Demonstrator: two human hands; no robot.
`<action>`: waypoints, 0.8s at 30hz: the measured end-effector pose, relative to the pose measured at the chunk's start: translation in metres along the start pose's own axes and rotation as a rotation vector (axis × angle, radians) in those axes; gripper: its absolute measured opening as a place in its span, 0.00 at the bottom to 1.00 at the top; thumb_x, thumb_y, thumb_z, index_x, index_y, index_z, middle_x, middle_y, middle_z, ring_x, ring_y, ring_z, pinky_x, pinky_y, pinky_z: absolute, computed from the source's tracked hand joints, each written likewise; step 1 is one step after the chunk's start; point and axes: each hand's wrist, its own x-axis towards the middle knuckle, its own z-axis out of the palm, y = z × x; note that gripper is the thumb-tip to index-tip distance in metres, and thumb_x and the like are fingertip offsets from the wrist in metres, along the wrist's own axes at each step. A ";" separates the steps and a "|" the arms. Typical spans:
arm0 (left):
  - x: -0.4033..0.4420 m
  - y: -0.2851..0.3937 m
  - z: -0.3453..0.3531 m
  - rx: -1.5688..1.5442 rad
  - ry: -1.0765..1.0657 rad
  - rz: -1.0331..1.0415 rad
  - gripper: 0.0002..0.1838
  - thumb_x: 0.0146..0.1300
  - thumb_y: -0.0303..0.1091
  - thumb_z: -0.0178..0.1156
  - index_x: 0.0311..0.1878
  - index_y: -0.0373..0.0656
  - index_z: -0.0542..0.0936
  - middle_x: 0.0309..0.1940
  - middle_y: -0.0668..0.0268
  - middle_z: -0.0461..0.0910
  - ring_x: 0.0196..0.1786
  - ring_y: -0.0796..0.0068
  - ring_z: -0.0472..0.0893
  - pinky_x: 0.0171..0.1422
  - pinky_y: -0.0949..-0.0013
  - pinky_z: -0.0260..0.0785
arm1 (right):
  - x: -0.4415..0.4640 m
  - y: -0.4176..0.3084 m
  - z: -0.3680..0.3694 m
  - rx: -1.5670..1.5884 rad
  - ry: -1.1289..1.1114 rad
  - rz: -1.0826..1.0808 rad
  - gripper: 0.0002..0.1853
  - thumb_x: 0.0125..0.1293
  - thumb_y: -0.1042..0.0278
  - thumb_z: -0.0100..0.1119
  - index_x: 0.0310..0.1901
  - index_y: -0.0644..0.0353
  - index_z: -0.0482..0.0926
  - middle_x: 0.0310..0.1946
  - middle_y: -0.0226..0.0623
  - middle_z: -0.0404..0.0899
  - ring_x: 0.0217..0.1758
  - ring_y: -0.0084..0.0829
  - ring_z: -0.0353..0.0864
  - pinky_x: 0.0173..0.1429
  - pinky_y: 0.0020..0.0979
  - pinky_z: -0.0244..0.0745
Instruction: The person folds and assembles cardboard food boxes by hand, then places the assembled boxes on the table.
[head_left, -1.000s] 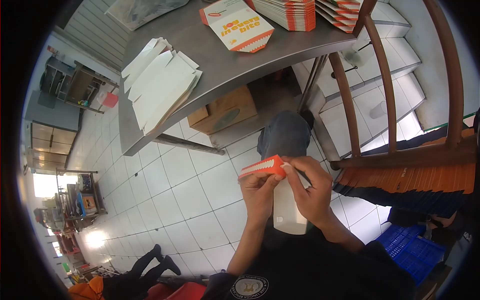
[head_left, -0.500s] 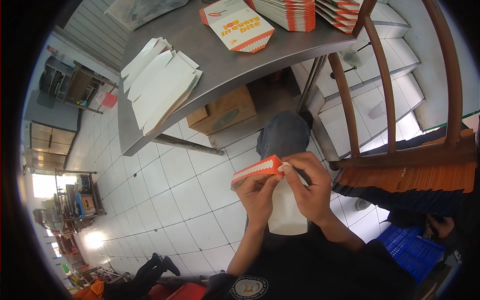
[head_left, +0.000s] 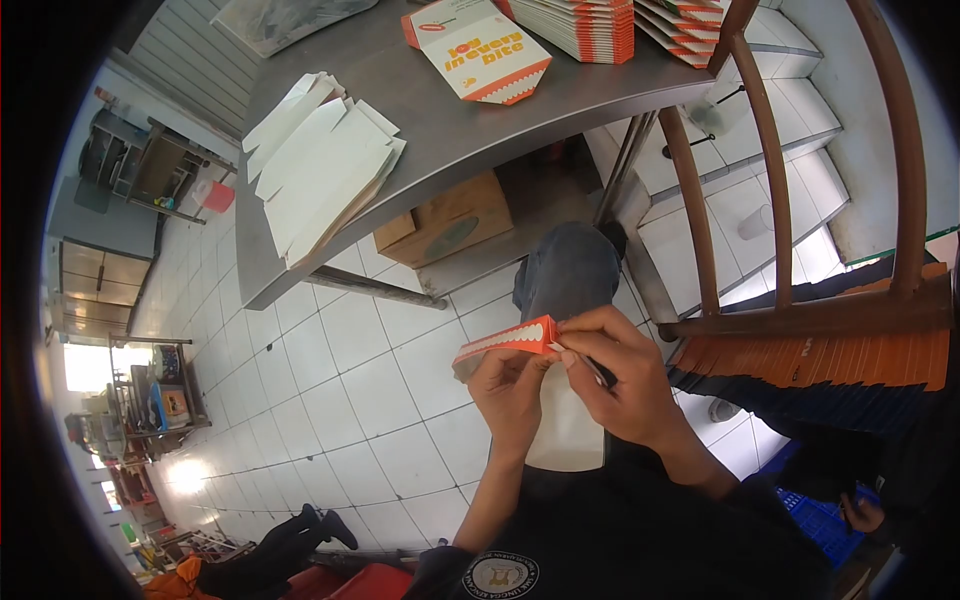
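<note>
Part-folded carton (head_left: 568, 425) was off the steel table (head_left: 440, 120), held in midair over the lap, short of the table's near edge. Likely reason: both hands could reach its end from either side.

Left hand (head_left: 508, 395) was clamped on the carton, thumb and fingers pinching just behind the corner of the red end strip (head_left: 500, 343); reads as the steadying grip. Right hand (head_left: 620, 380) was closed on the same corner, fingertips together on a small white tab (head_left: 558, 347), thumb opposing; reads as the fine-work grip. Fingers covered most of the tab, so can't tell whether it sat in a slot. Plain white panel hung below, toward the body and away from the table, presumably so the red end faced up to the fingers.

On the table: flat white blanks (head_left: 320, 185) fanned at the left end, overhanging slightly, probably for easy pickup. "Joy in every bite" carton (head_left: 487, 50) lay flat mid-table, print up. Nested carton stack (head_left: 590, 30) at the table's far right, likely tucked clear of the working edge.
</note>
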 end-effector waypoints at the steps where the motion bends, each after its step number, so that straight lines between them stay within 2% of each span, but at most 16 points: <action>1: 0.001 0.001 -0.002 0.056 -0.011 0.015 0.08 0.64 0.17 0.70 0.46 0.34 0.84 0.43 0.61 0.89 0.45 0.75 0.87 0.55 0.72 0.78 | -0.002 0.001 0.002 -0.037 0.016 -0.017 0.07 0.69 0.79 0.63 0.47 0.69 0.85 0.45 0.39 0.83 0.41 0.30 0.86 0.44 0.28 0.81; 2: 0.001 0.001 -0.004 0.114 -0.022 0.029 0.08 0.64 0.18 0.70 0.45 0.34 0.85 0.44 0.61 0.89 0.45 0.74 0.87 0.55 0.72 0.78 | -0.004 0.002 0.003 -0.072 0.032 -0.032 0.08 0.69 0.79 0.63 0.47 0.69 0.85 0.45 0.40 0.83 0.41 0.30 0.86 0.45 0.29 0.81; 5: 0.001 0.002 -0.001 0.146 -0.052 0.012 0.06 0.63 0.18 0.71 0.43 0.35 0.87 0.42 0.62 0.89 0.44 0.75 0.87 0.53 0.73 0.78 | -0.010 0.010 0.006 0.087 0.093 0.105 0.09 0.68 0.79 0.63 0.48 0.69 0.86 0.46 0.40 0.84 0.43 0.31 0.86 0.47 0.29 0.80; 8: 0.003 0.004 -0.008 0.043 -0.067 -0.058 0.06 0.64 0.18 0.71 0.43 0.35 0.88 0.39 0.63 0.89 0.42 0.76 0.87 0.51 0.73 0.78 | -0.016 0.007 0.013 0.067 0.156 0.099 0.10 0.69 0.80 0.63 0.49 0.69 0.86 0.46 0.41 0.85 0.43 0.31 0.87 0.46 0.28 0.80; 14: 0.007 0.010 -0.009 0.123 -0.120 -0.021 0.07 0.67 0.19 0.68 0.47 0.34 0.87 0.41 0.62 0.89 0.43 0.77 0.86 0.51 0.73 0.78 | -0.018 -0.001 0.017 -0.010 0.200 0.059 0.11 0.67 0.82 0.63 0.51 0.68 0.86 0.46 0.40 0.85 0.43 0.32 0.87 0.45 0.28 0.81; 17: 0.006 0.015 -0.006 0.104 -0.119 -0.025 0.07 0.68 0.21 0.67 0.48 0.35 0.87 0.43 0.62 0.89 0.44 0.77 0.86 0.52 0.73 0.78 | -0.018 -0.005 0.019 -0.029 0.208 0.076 0.11 0.68 0.82 0.62 0.50 0.68 0.86 0.47 0.42 0.86 0.47 0.34 0.88 0.51 0.30 0.81; 20: 0.006 0.007 -0.009 0.149 -0.069 -0.068 0.07 0.70 0.23 0.67 0.49 0.35 0.85 0.41 0.64 0.89 0.45 0.78 0.86 0.54 0.73 0.78 | -0.015 0.006 0.020 -0.072 0.158 0.041 0.11 0.67 0.82 0.63 0.50 0.69 0.86 0.47 0.42 0.85 0.45 0.35 0.88 0.49 0.30 0.81; 23: 0.010 0.002 -0.005 0.056 -0.026 -0.115 0.06 0.71 0.24 0.66 0.48 0.35 0.84 0.41 0.65 0.88 0.45 0.78 0.85 0.55 0.73 0.76 | -0.008 0.017 0.021 -0.098 0.124 -0.040 0.10 0.66 0.81 0.65 0.48 0.68 0.85 0.44 0.40 0.85 0.42 0.37 0.88 0.43 0.30 0.82; 24: 0.009 0.002 -0.005 0.071 -0.037 -0.150 0.06 0.72 0.25 0.66 0.48 0.35 0.84 0.40 0.66 0.88 0.45 0.78 0.85 0.55 0.73 0.76 | -0.008 0.018 0.021 -0.083 0.113 -0.006 0.10 0.66 0.81 0.65 0.48 0.68 0.85 0.44 0.40 0.85 0.42 0.37 0.88 0.43 0.31 0.82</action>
